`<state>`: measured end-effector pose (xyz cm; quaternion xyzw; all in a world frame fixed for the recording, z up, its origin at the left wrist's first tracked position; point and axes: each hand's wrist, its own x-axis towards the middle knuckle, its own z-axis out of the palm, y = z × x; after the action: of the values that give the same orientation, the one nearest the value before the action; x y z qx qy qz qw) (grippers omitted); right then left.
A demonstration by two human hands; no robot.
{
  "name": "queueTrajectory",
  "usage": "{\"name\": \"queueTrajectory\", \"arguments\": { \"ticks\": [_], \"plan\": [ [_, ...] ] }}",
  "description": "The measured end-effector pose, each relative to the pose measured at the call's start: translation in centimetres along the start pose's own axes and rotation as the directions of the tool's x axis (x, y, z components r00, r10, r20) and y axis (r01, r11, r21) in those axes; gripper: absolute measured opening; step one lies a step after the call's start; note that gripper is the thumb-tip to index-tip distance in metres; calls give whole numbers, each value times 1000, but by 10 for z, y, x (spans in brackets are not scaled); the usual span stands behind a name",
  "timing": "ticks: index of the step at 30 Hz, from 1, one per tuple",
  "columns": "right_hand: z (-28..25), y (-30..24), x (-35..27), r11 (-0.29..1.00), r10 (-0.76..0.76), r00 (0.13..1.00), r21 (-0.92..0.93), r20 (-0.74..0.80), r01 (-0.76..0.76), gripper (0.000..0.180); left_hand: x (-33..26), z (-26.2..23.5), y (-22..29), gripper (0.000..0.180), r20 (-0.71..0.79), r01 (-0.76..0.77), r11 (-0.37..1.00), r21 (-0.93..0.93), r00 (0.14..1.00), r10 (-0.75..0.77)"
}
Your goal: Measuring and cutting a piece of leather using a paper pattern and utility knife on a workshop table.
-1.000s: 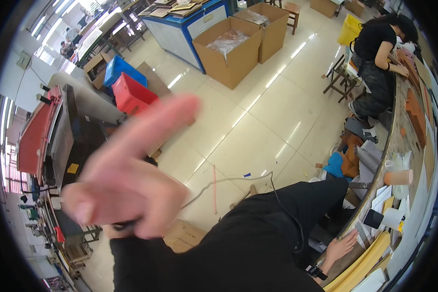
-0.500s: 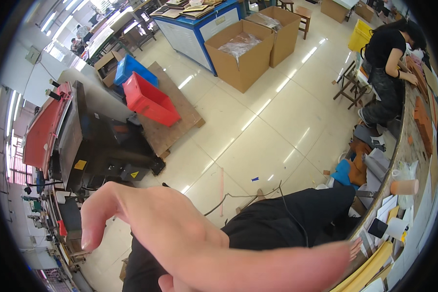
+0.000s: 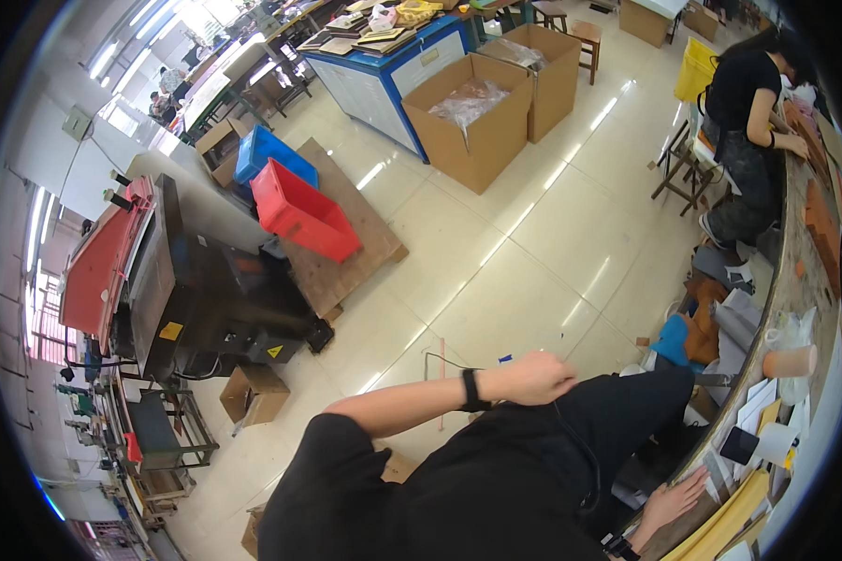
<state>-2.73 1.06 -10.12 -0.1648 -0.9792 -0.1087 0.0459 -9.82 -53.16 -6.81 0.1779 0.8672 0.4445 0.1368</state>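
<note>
My left hand (image 3: pixel 529 378), with a black band at its wrist, is over my lap with its fingers curled closed. A thin dark cable (image 3: pixel 589 458) runs from beside this hand down across my black clothing. Whether the fingers grip the cable or something small, I cannot make out. My right hand (image 3: pixel 675 499) lies with fingers stretched out at the edge of the workbench (image 3: pixel 795 252) on the right, beside a yellow sheet (image 3: pixel 732 520). Close to its fingertips are papers and a dark flat device (image 3: pixel 740 446).
A white cup (image 3: pixel 776 443) and a tan cylinder (image 3: pixel 790 362) stand on the bench. Scraps (image 3: pixel 706 327) are heaped beside it. Farther off a person (image 3: pixel 744 131) sits working. A dark machine (image 3: pixel 215 290), a red crate (image 3: pixel 304 217) and cardboard boxes (image 3: pixel 477 140) stand around the floor.
My left hand has dropped from close in front of the camera to my lap, and its fingers have curled. The view has shifted slightly, showing more of my right hand on the bench.
</note>
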Motion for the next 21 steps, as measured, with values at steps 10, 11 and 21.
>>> {"name": "queueTrajectory", "arguments": {
  "ticks": [10, 11, 21],
  "plan": [
    [-11, -12, -3, 998, 47, 999, 30, 27, -47, 124, 114, 104, 20, 151, 477, -205, 903, 378, 879, 0],
    [-8, -11, -4, 998, 47, 999, 30, 24, -48, 125, 119, 111, 20, 158, 493, -202, 894, 399, 870, -23],
    [-142, -9, 22, 298, 175, 973, 934, 152, -199, 74, 117, 120, 16, 152, 445, -142, 899, 413, 893, -63]
  ]
}}
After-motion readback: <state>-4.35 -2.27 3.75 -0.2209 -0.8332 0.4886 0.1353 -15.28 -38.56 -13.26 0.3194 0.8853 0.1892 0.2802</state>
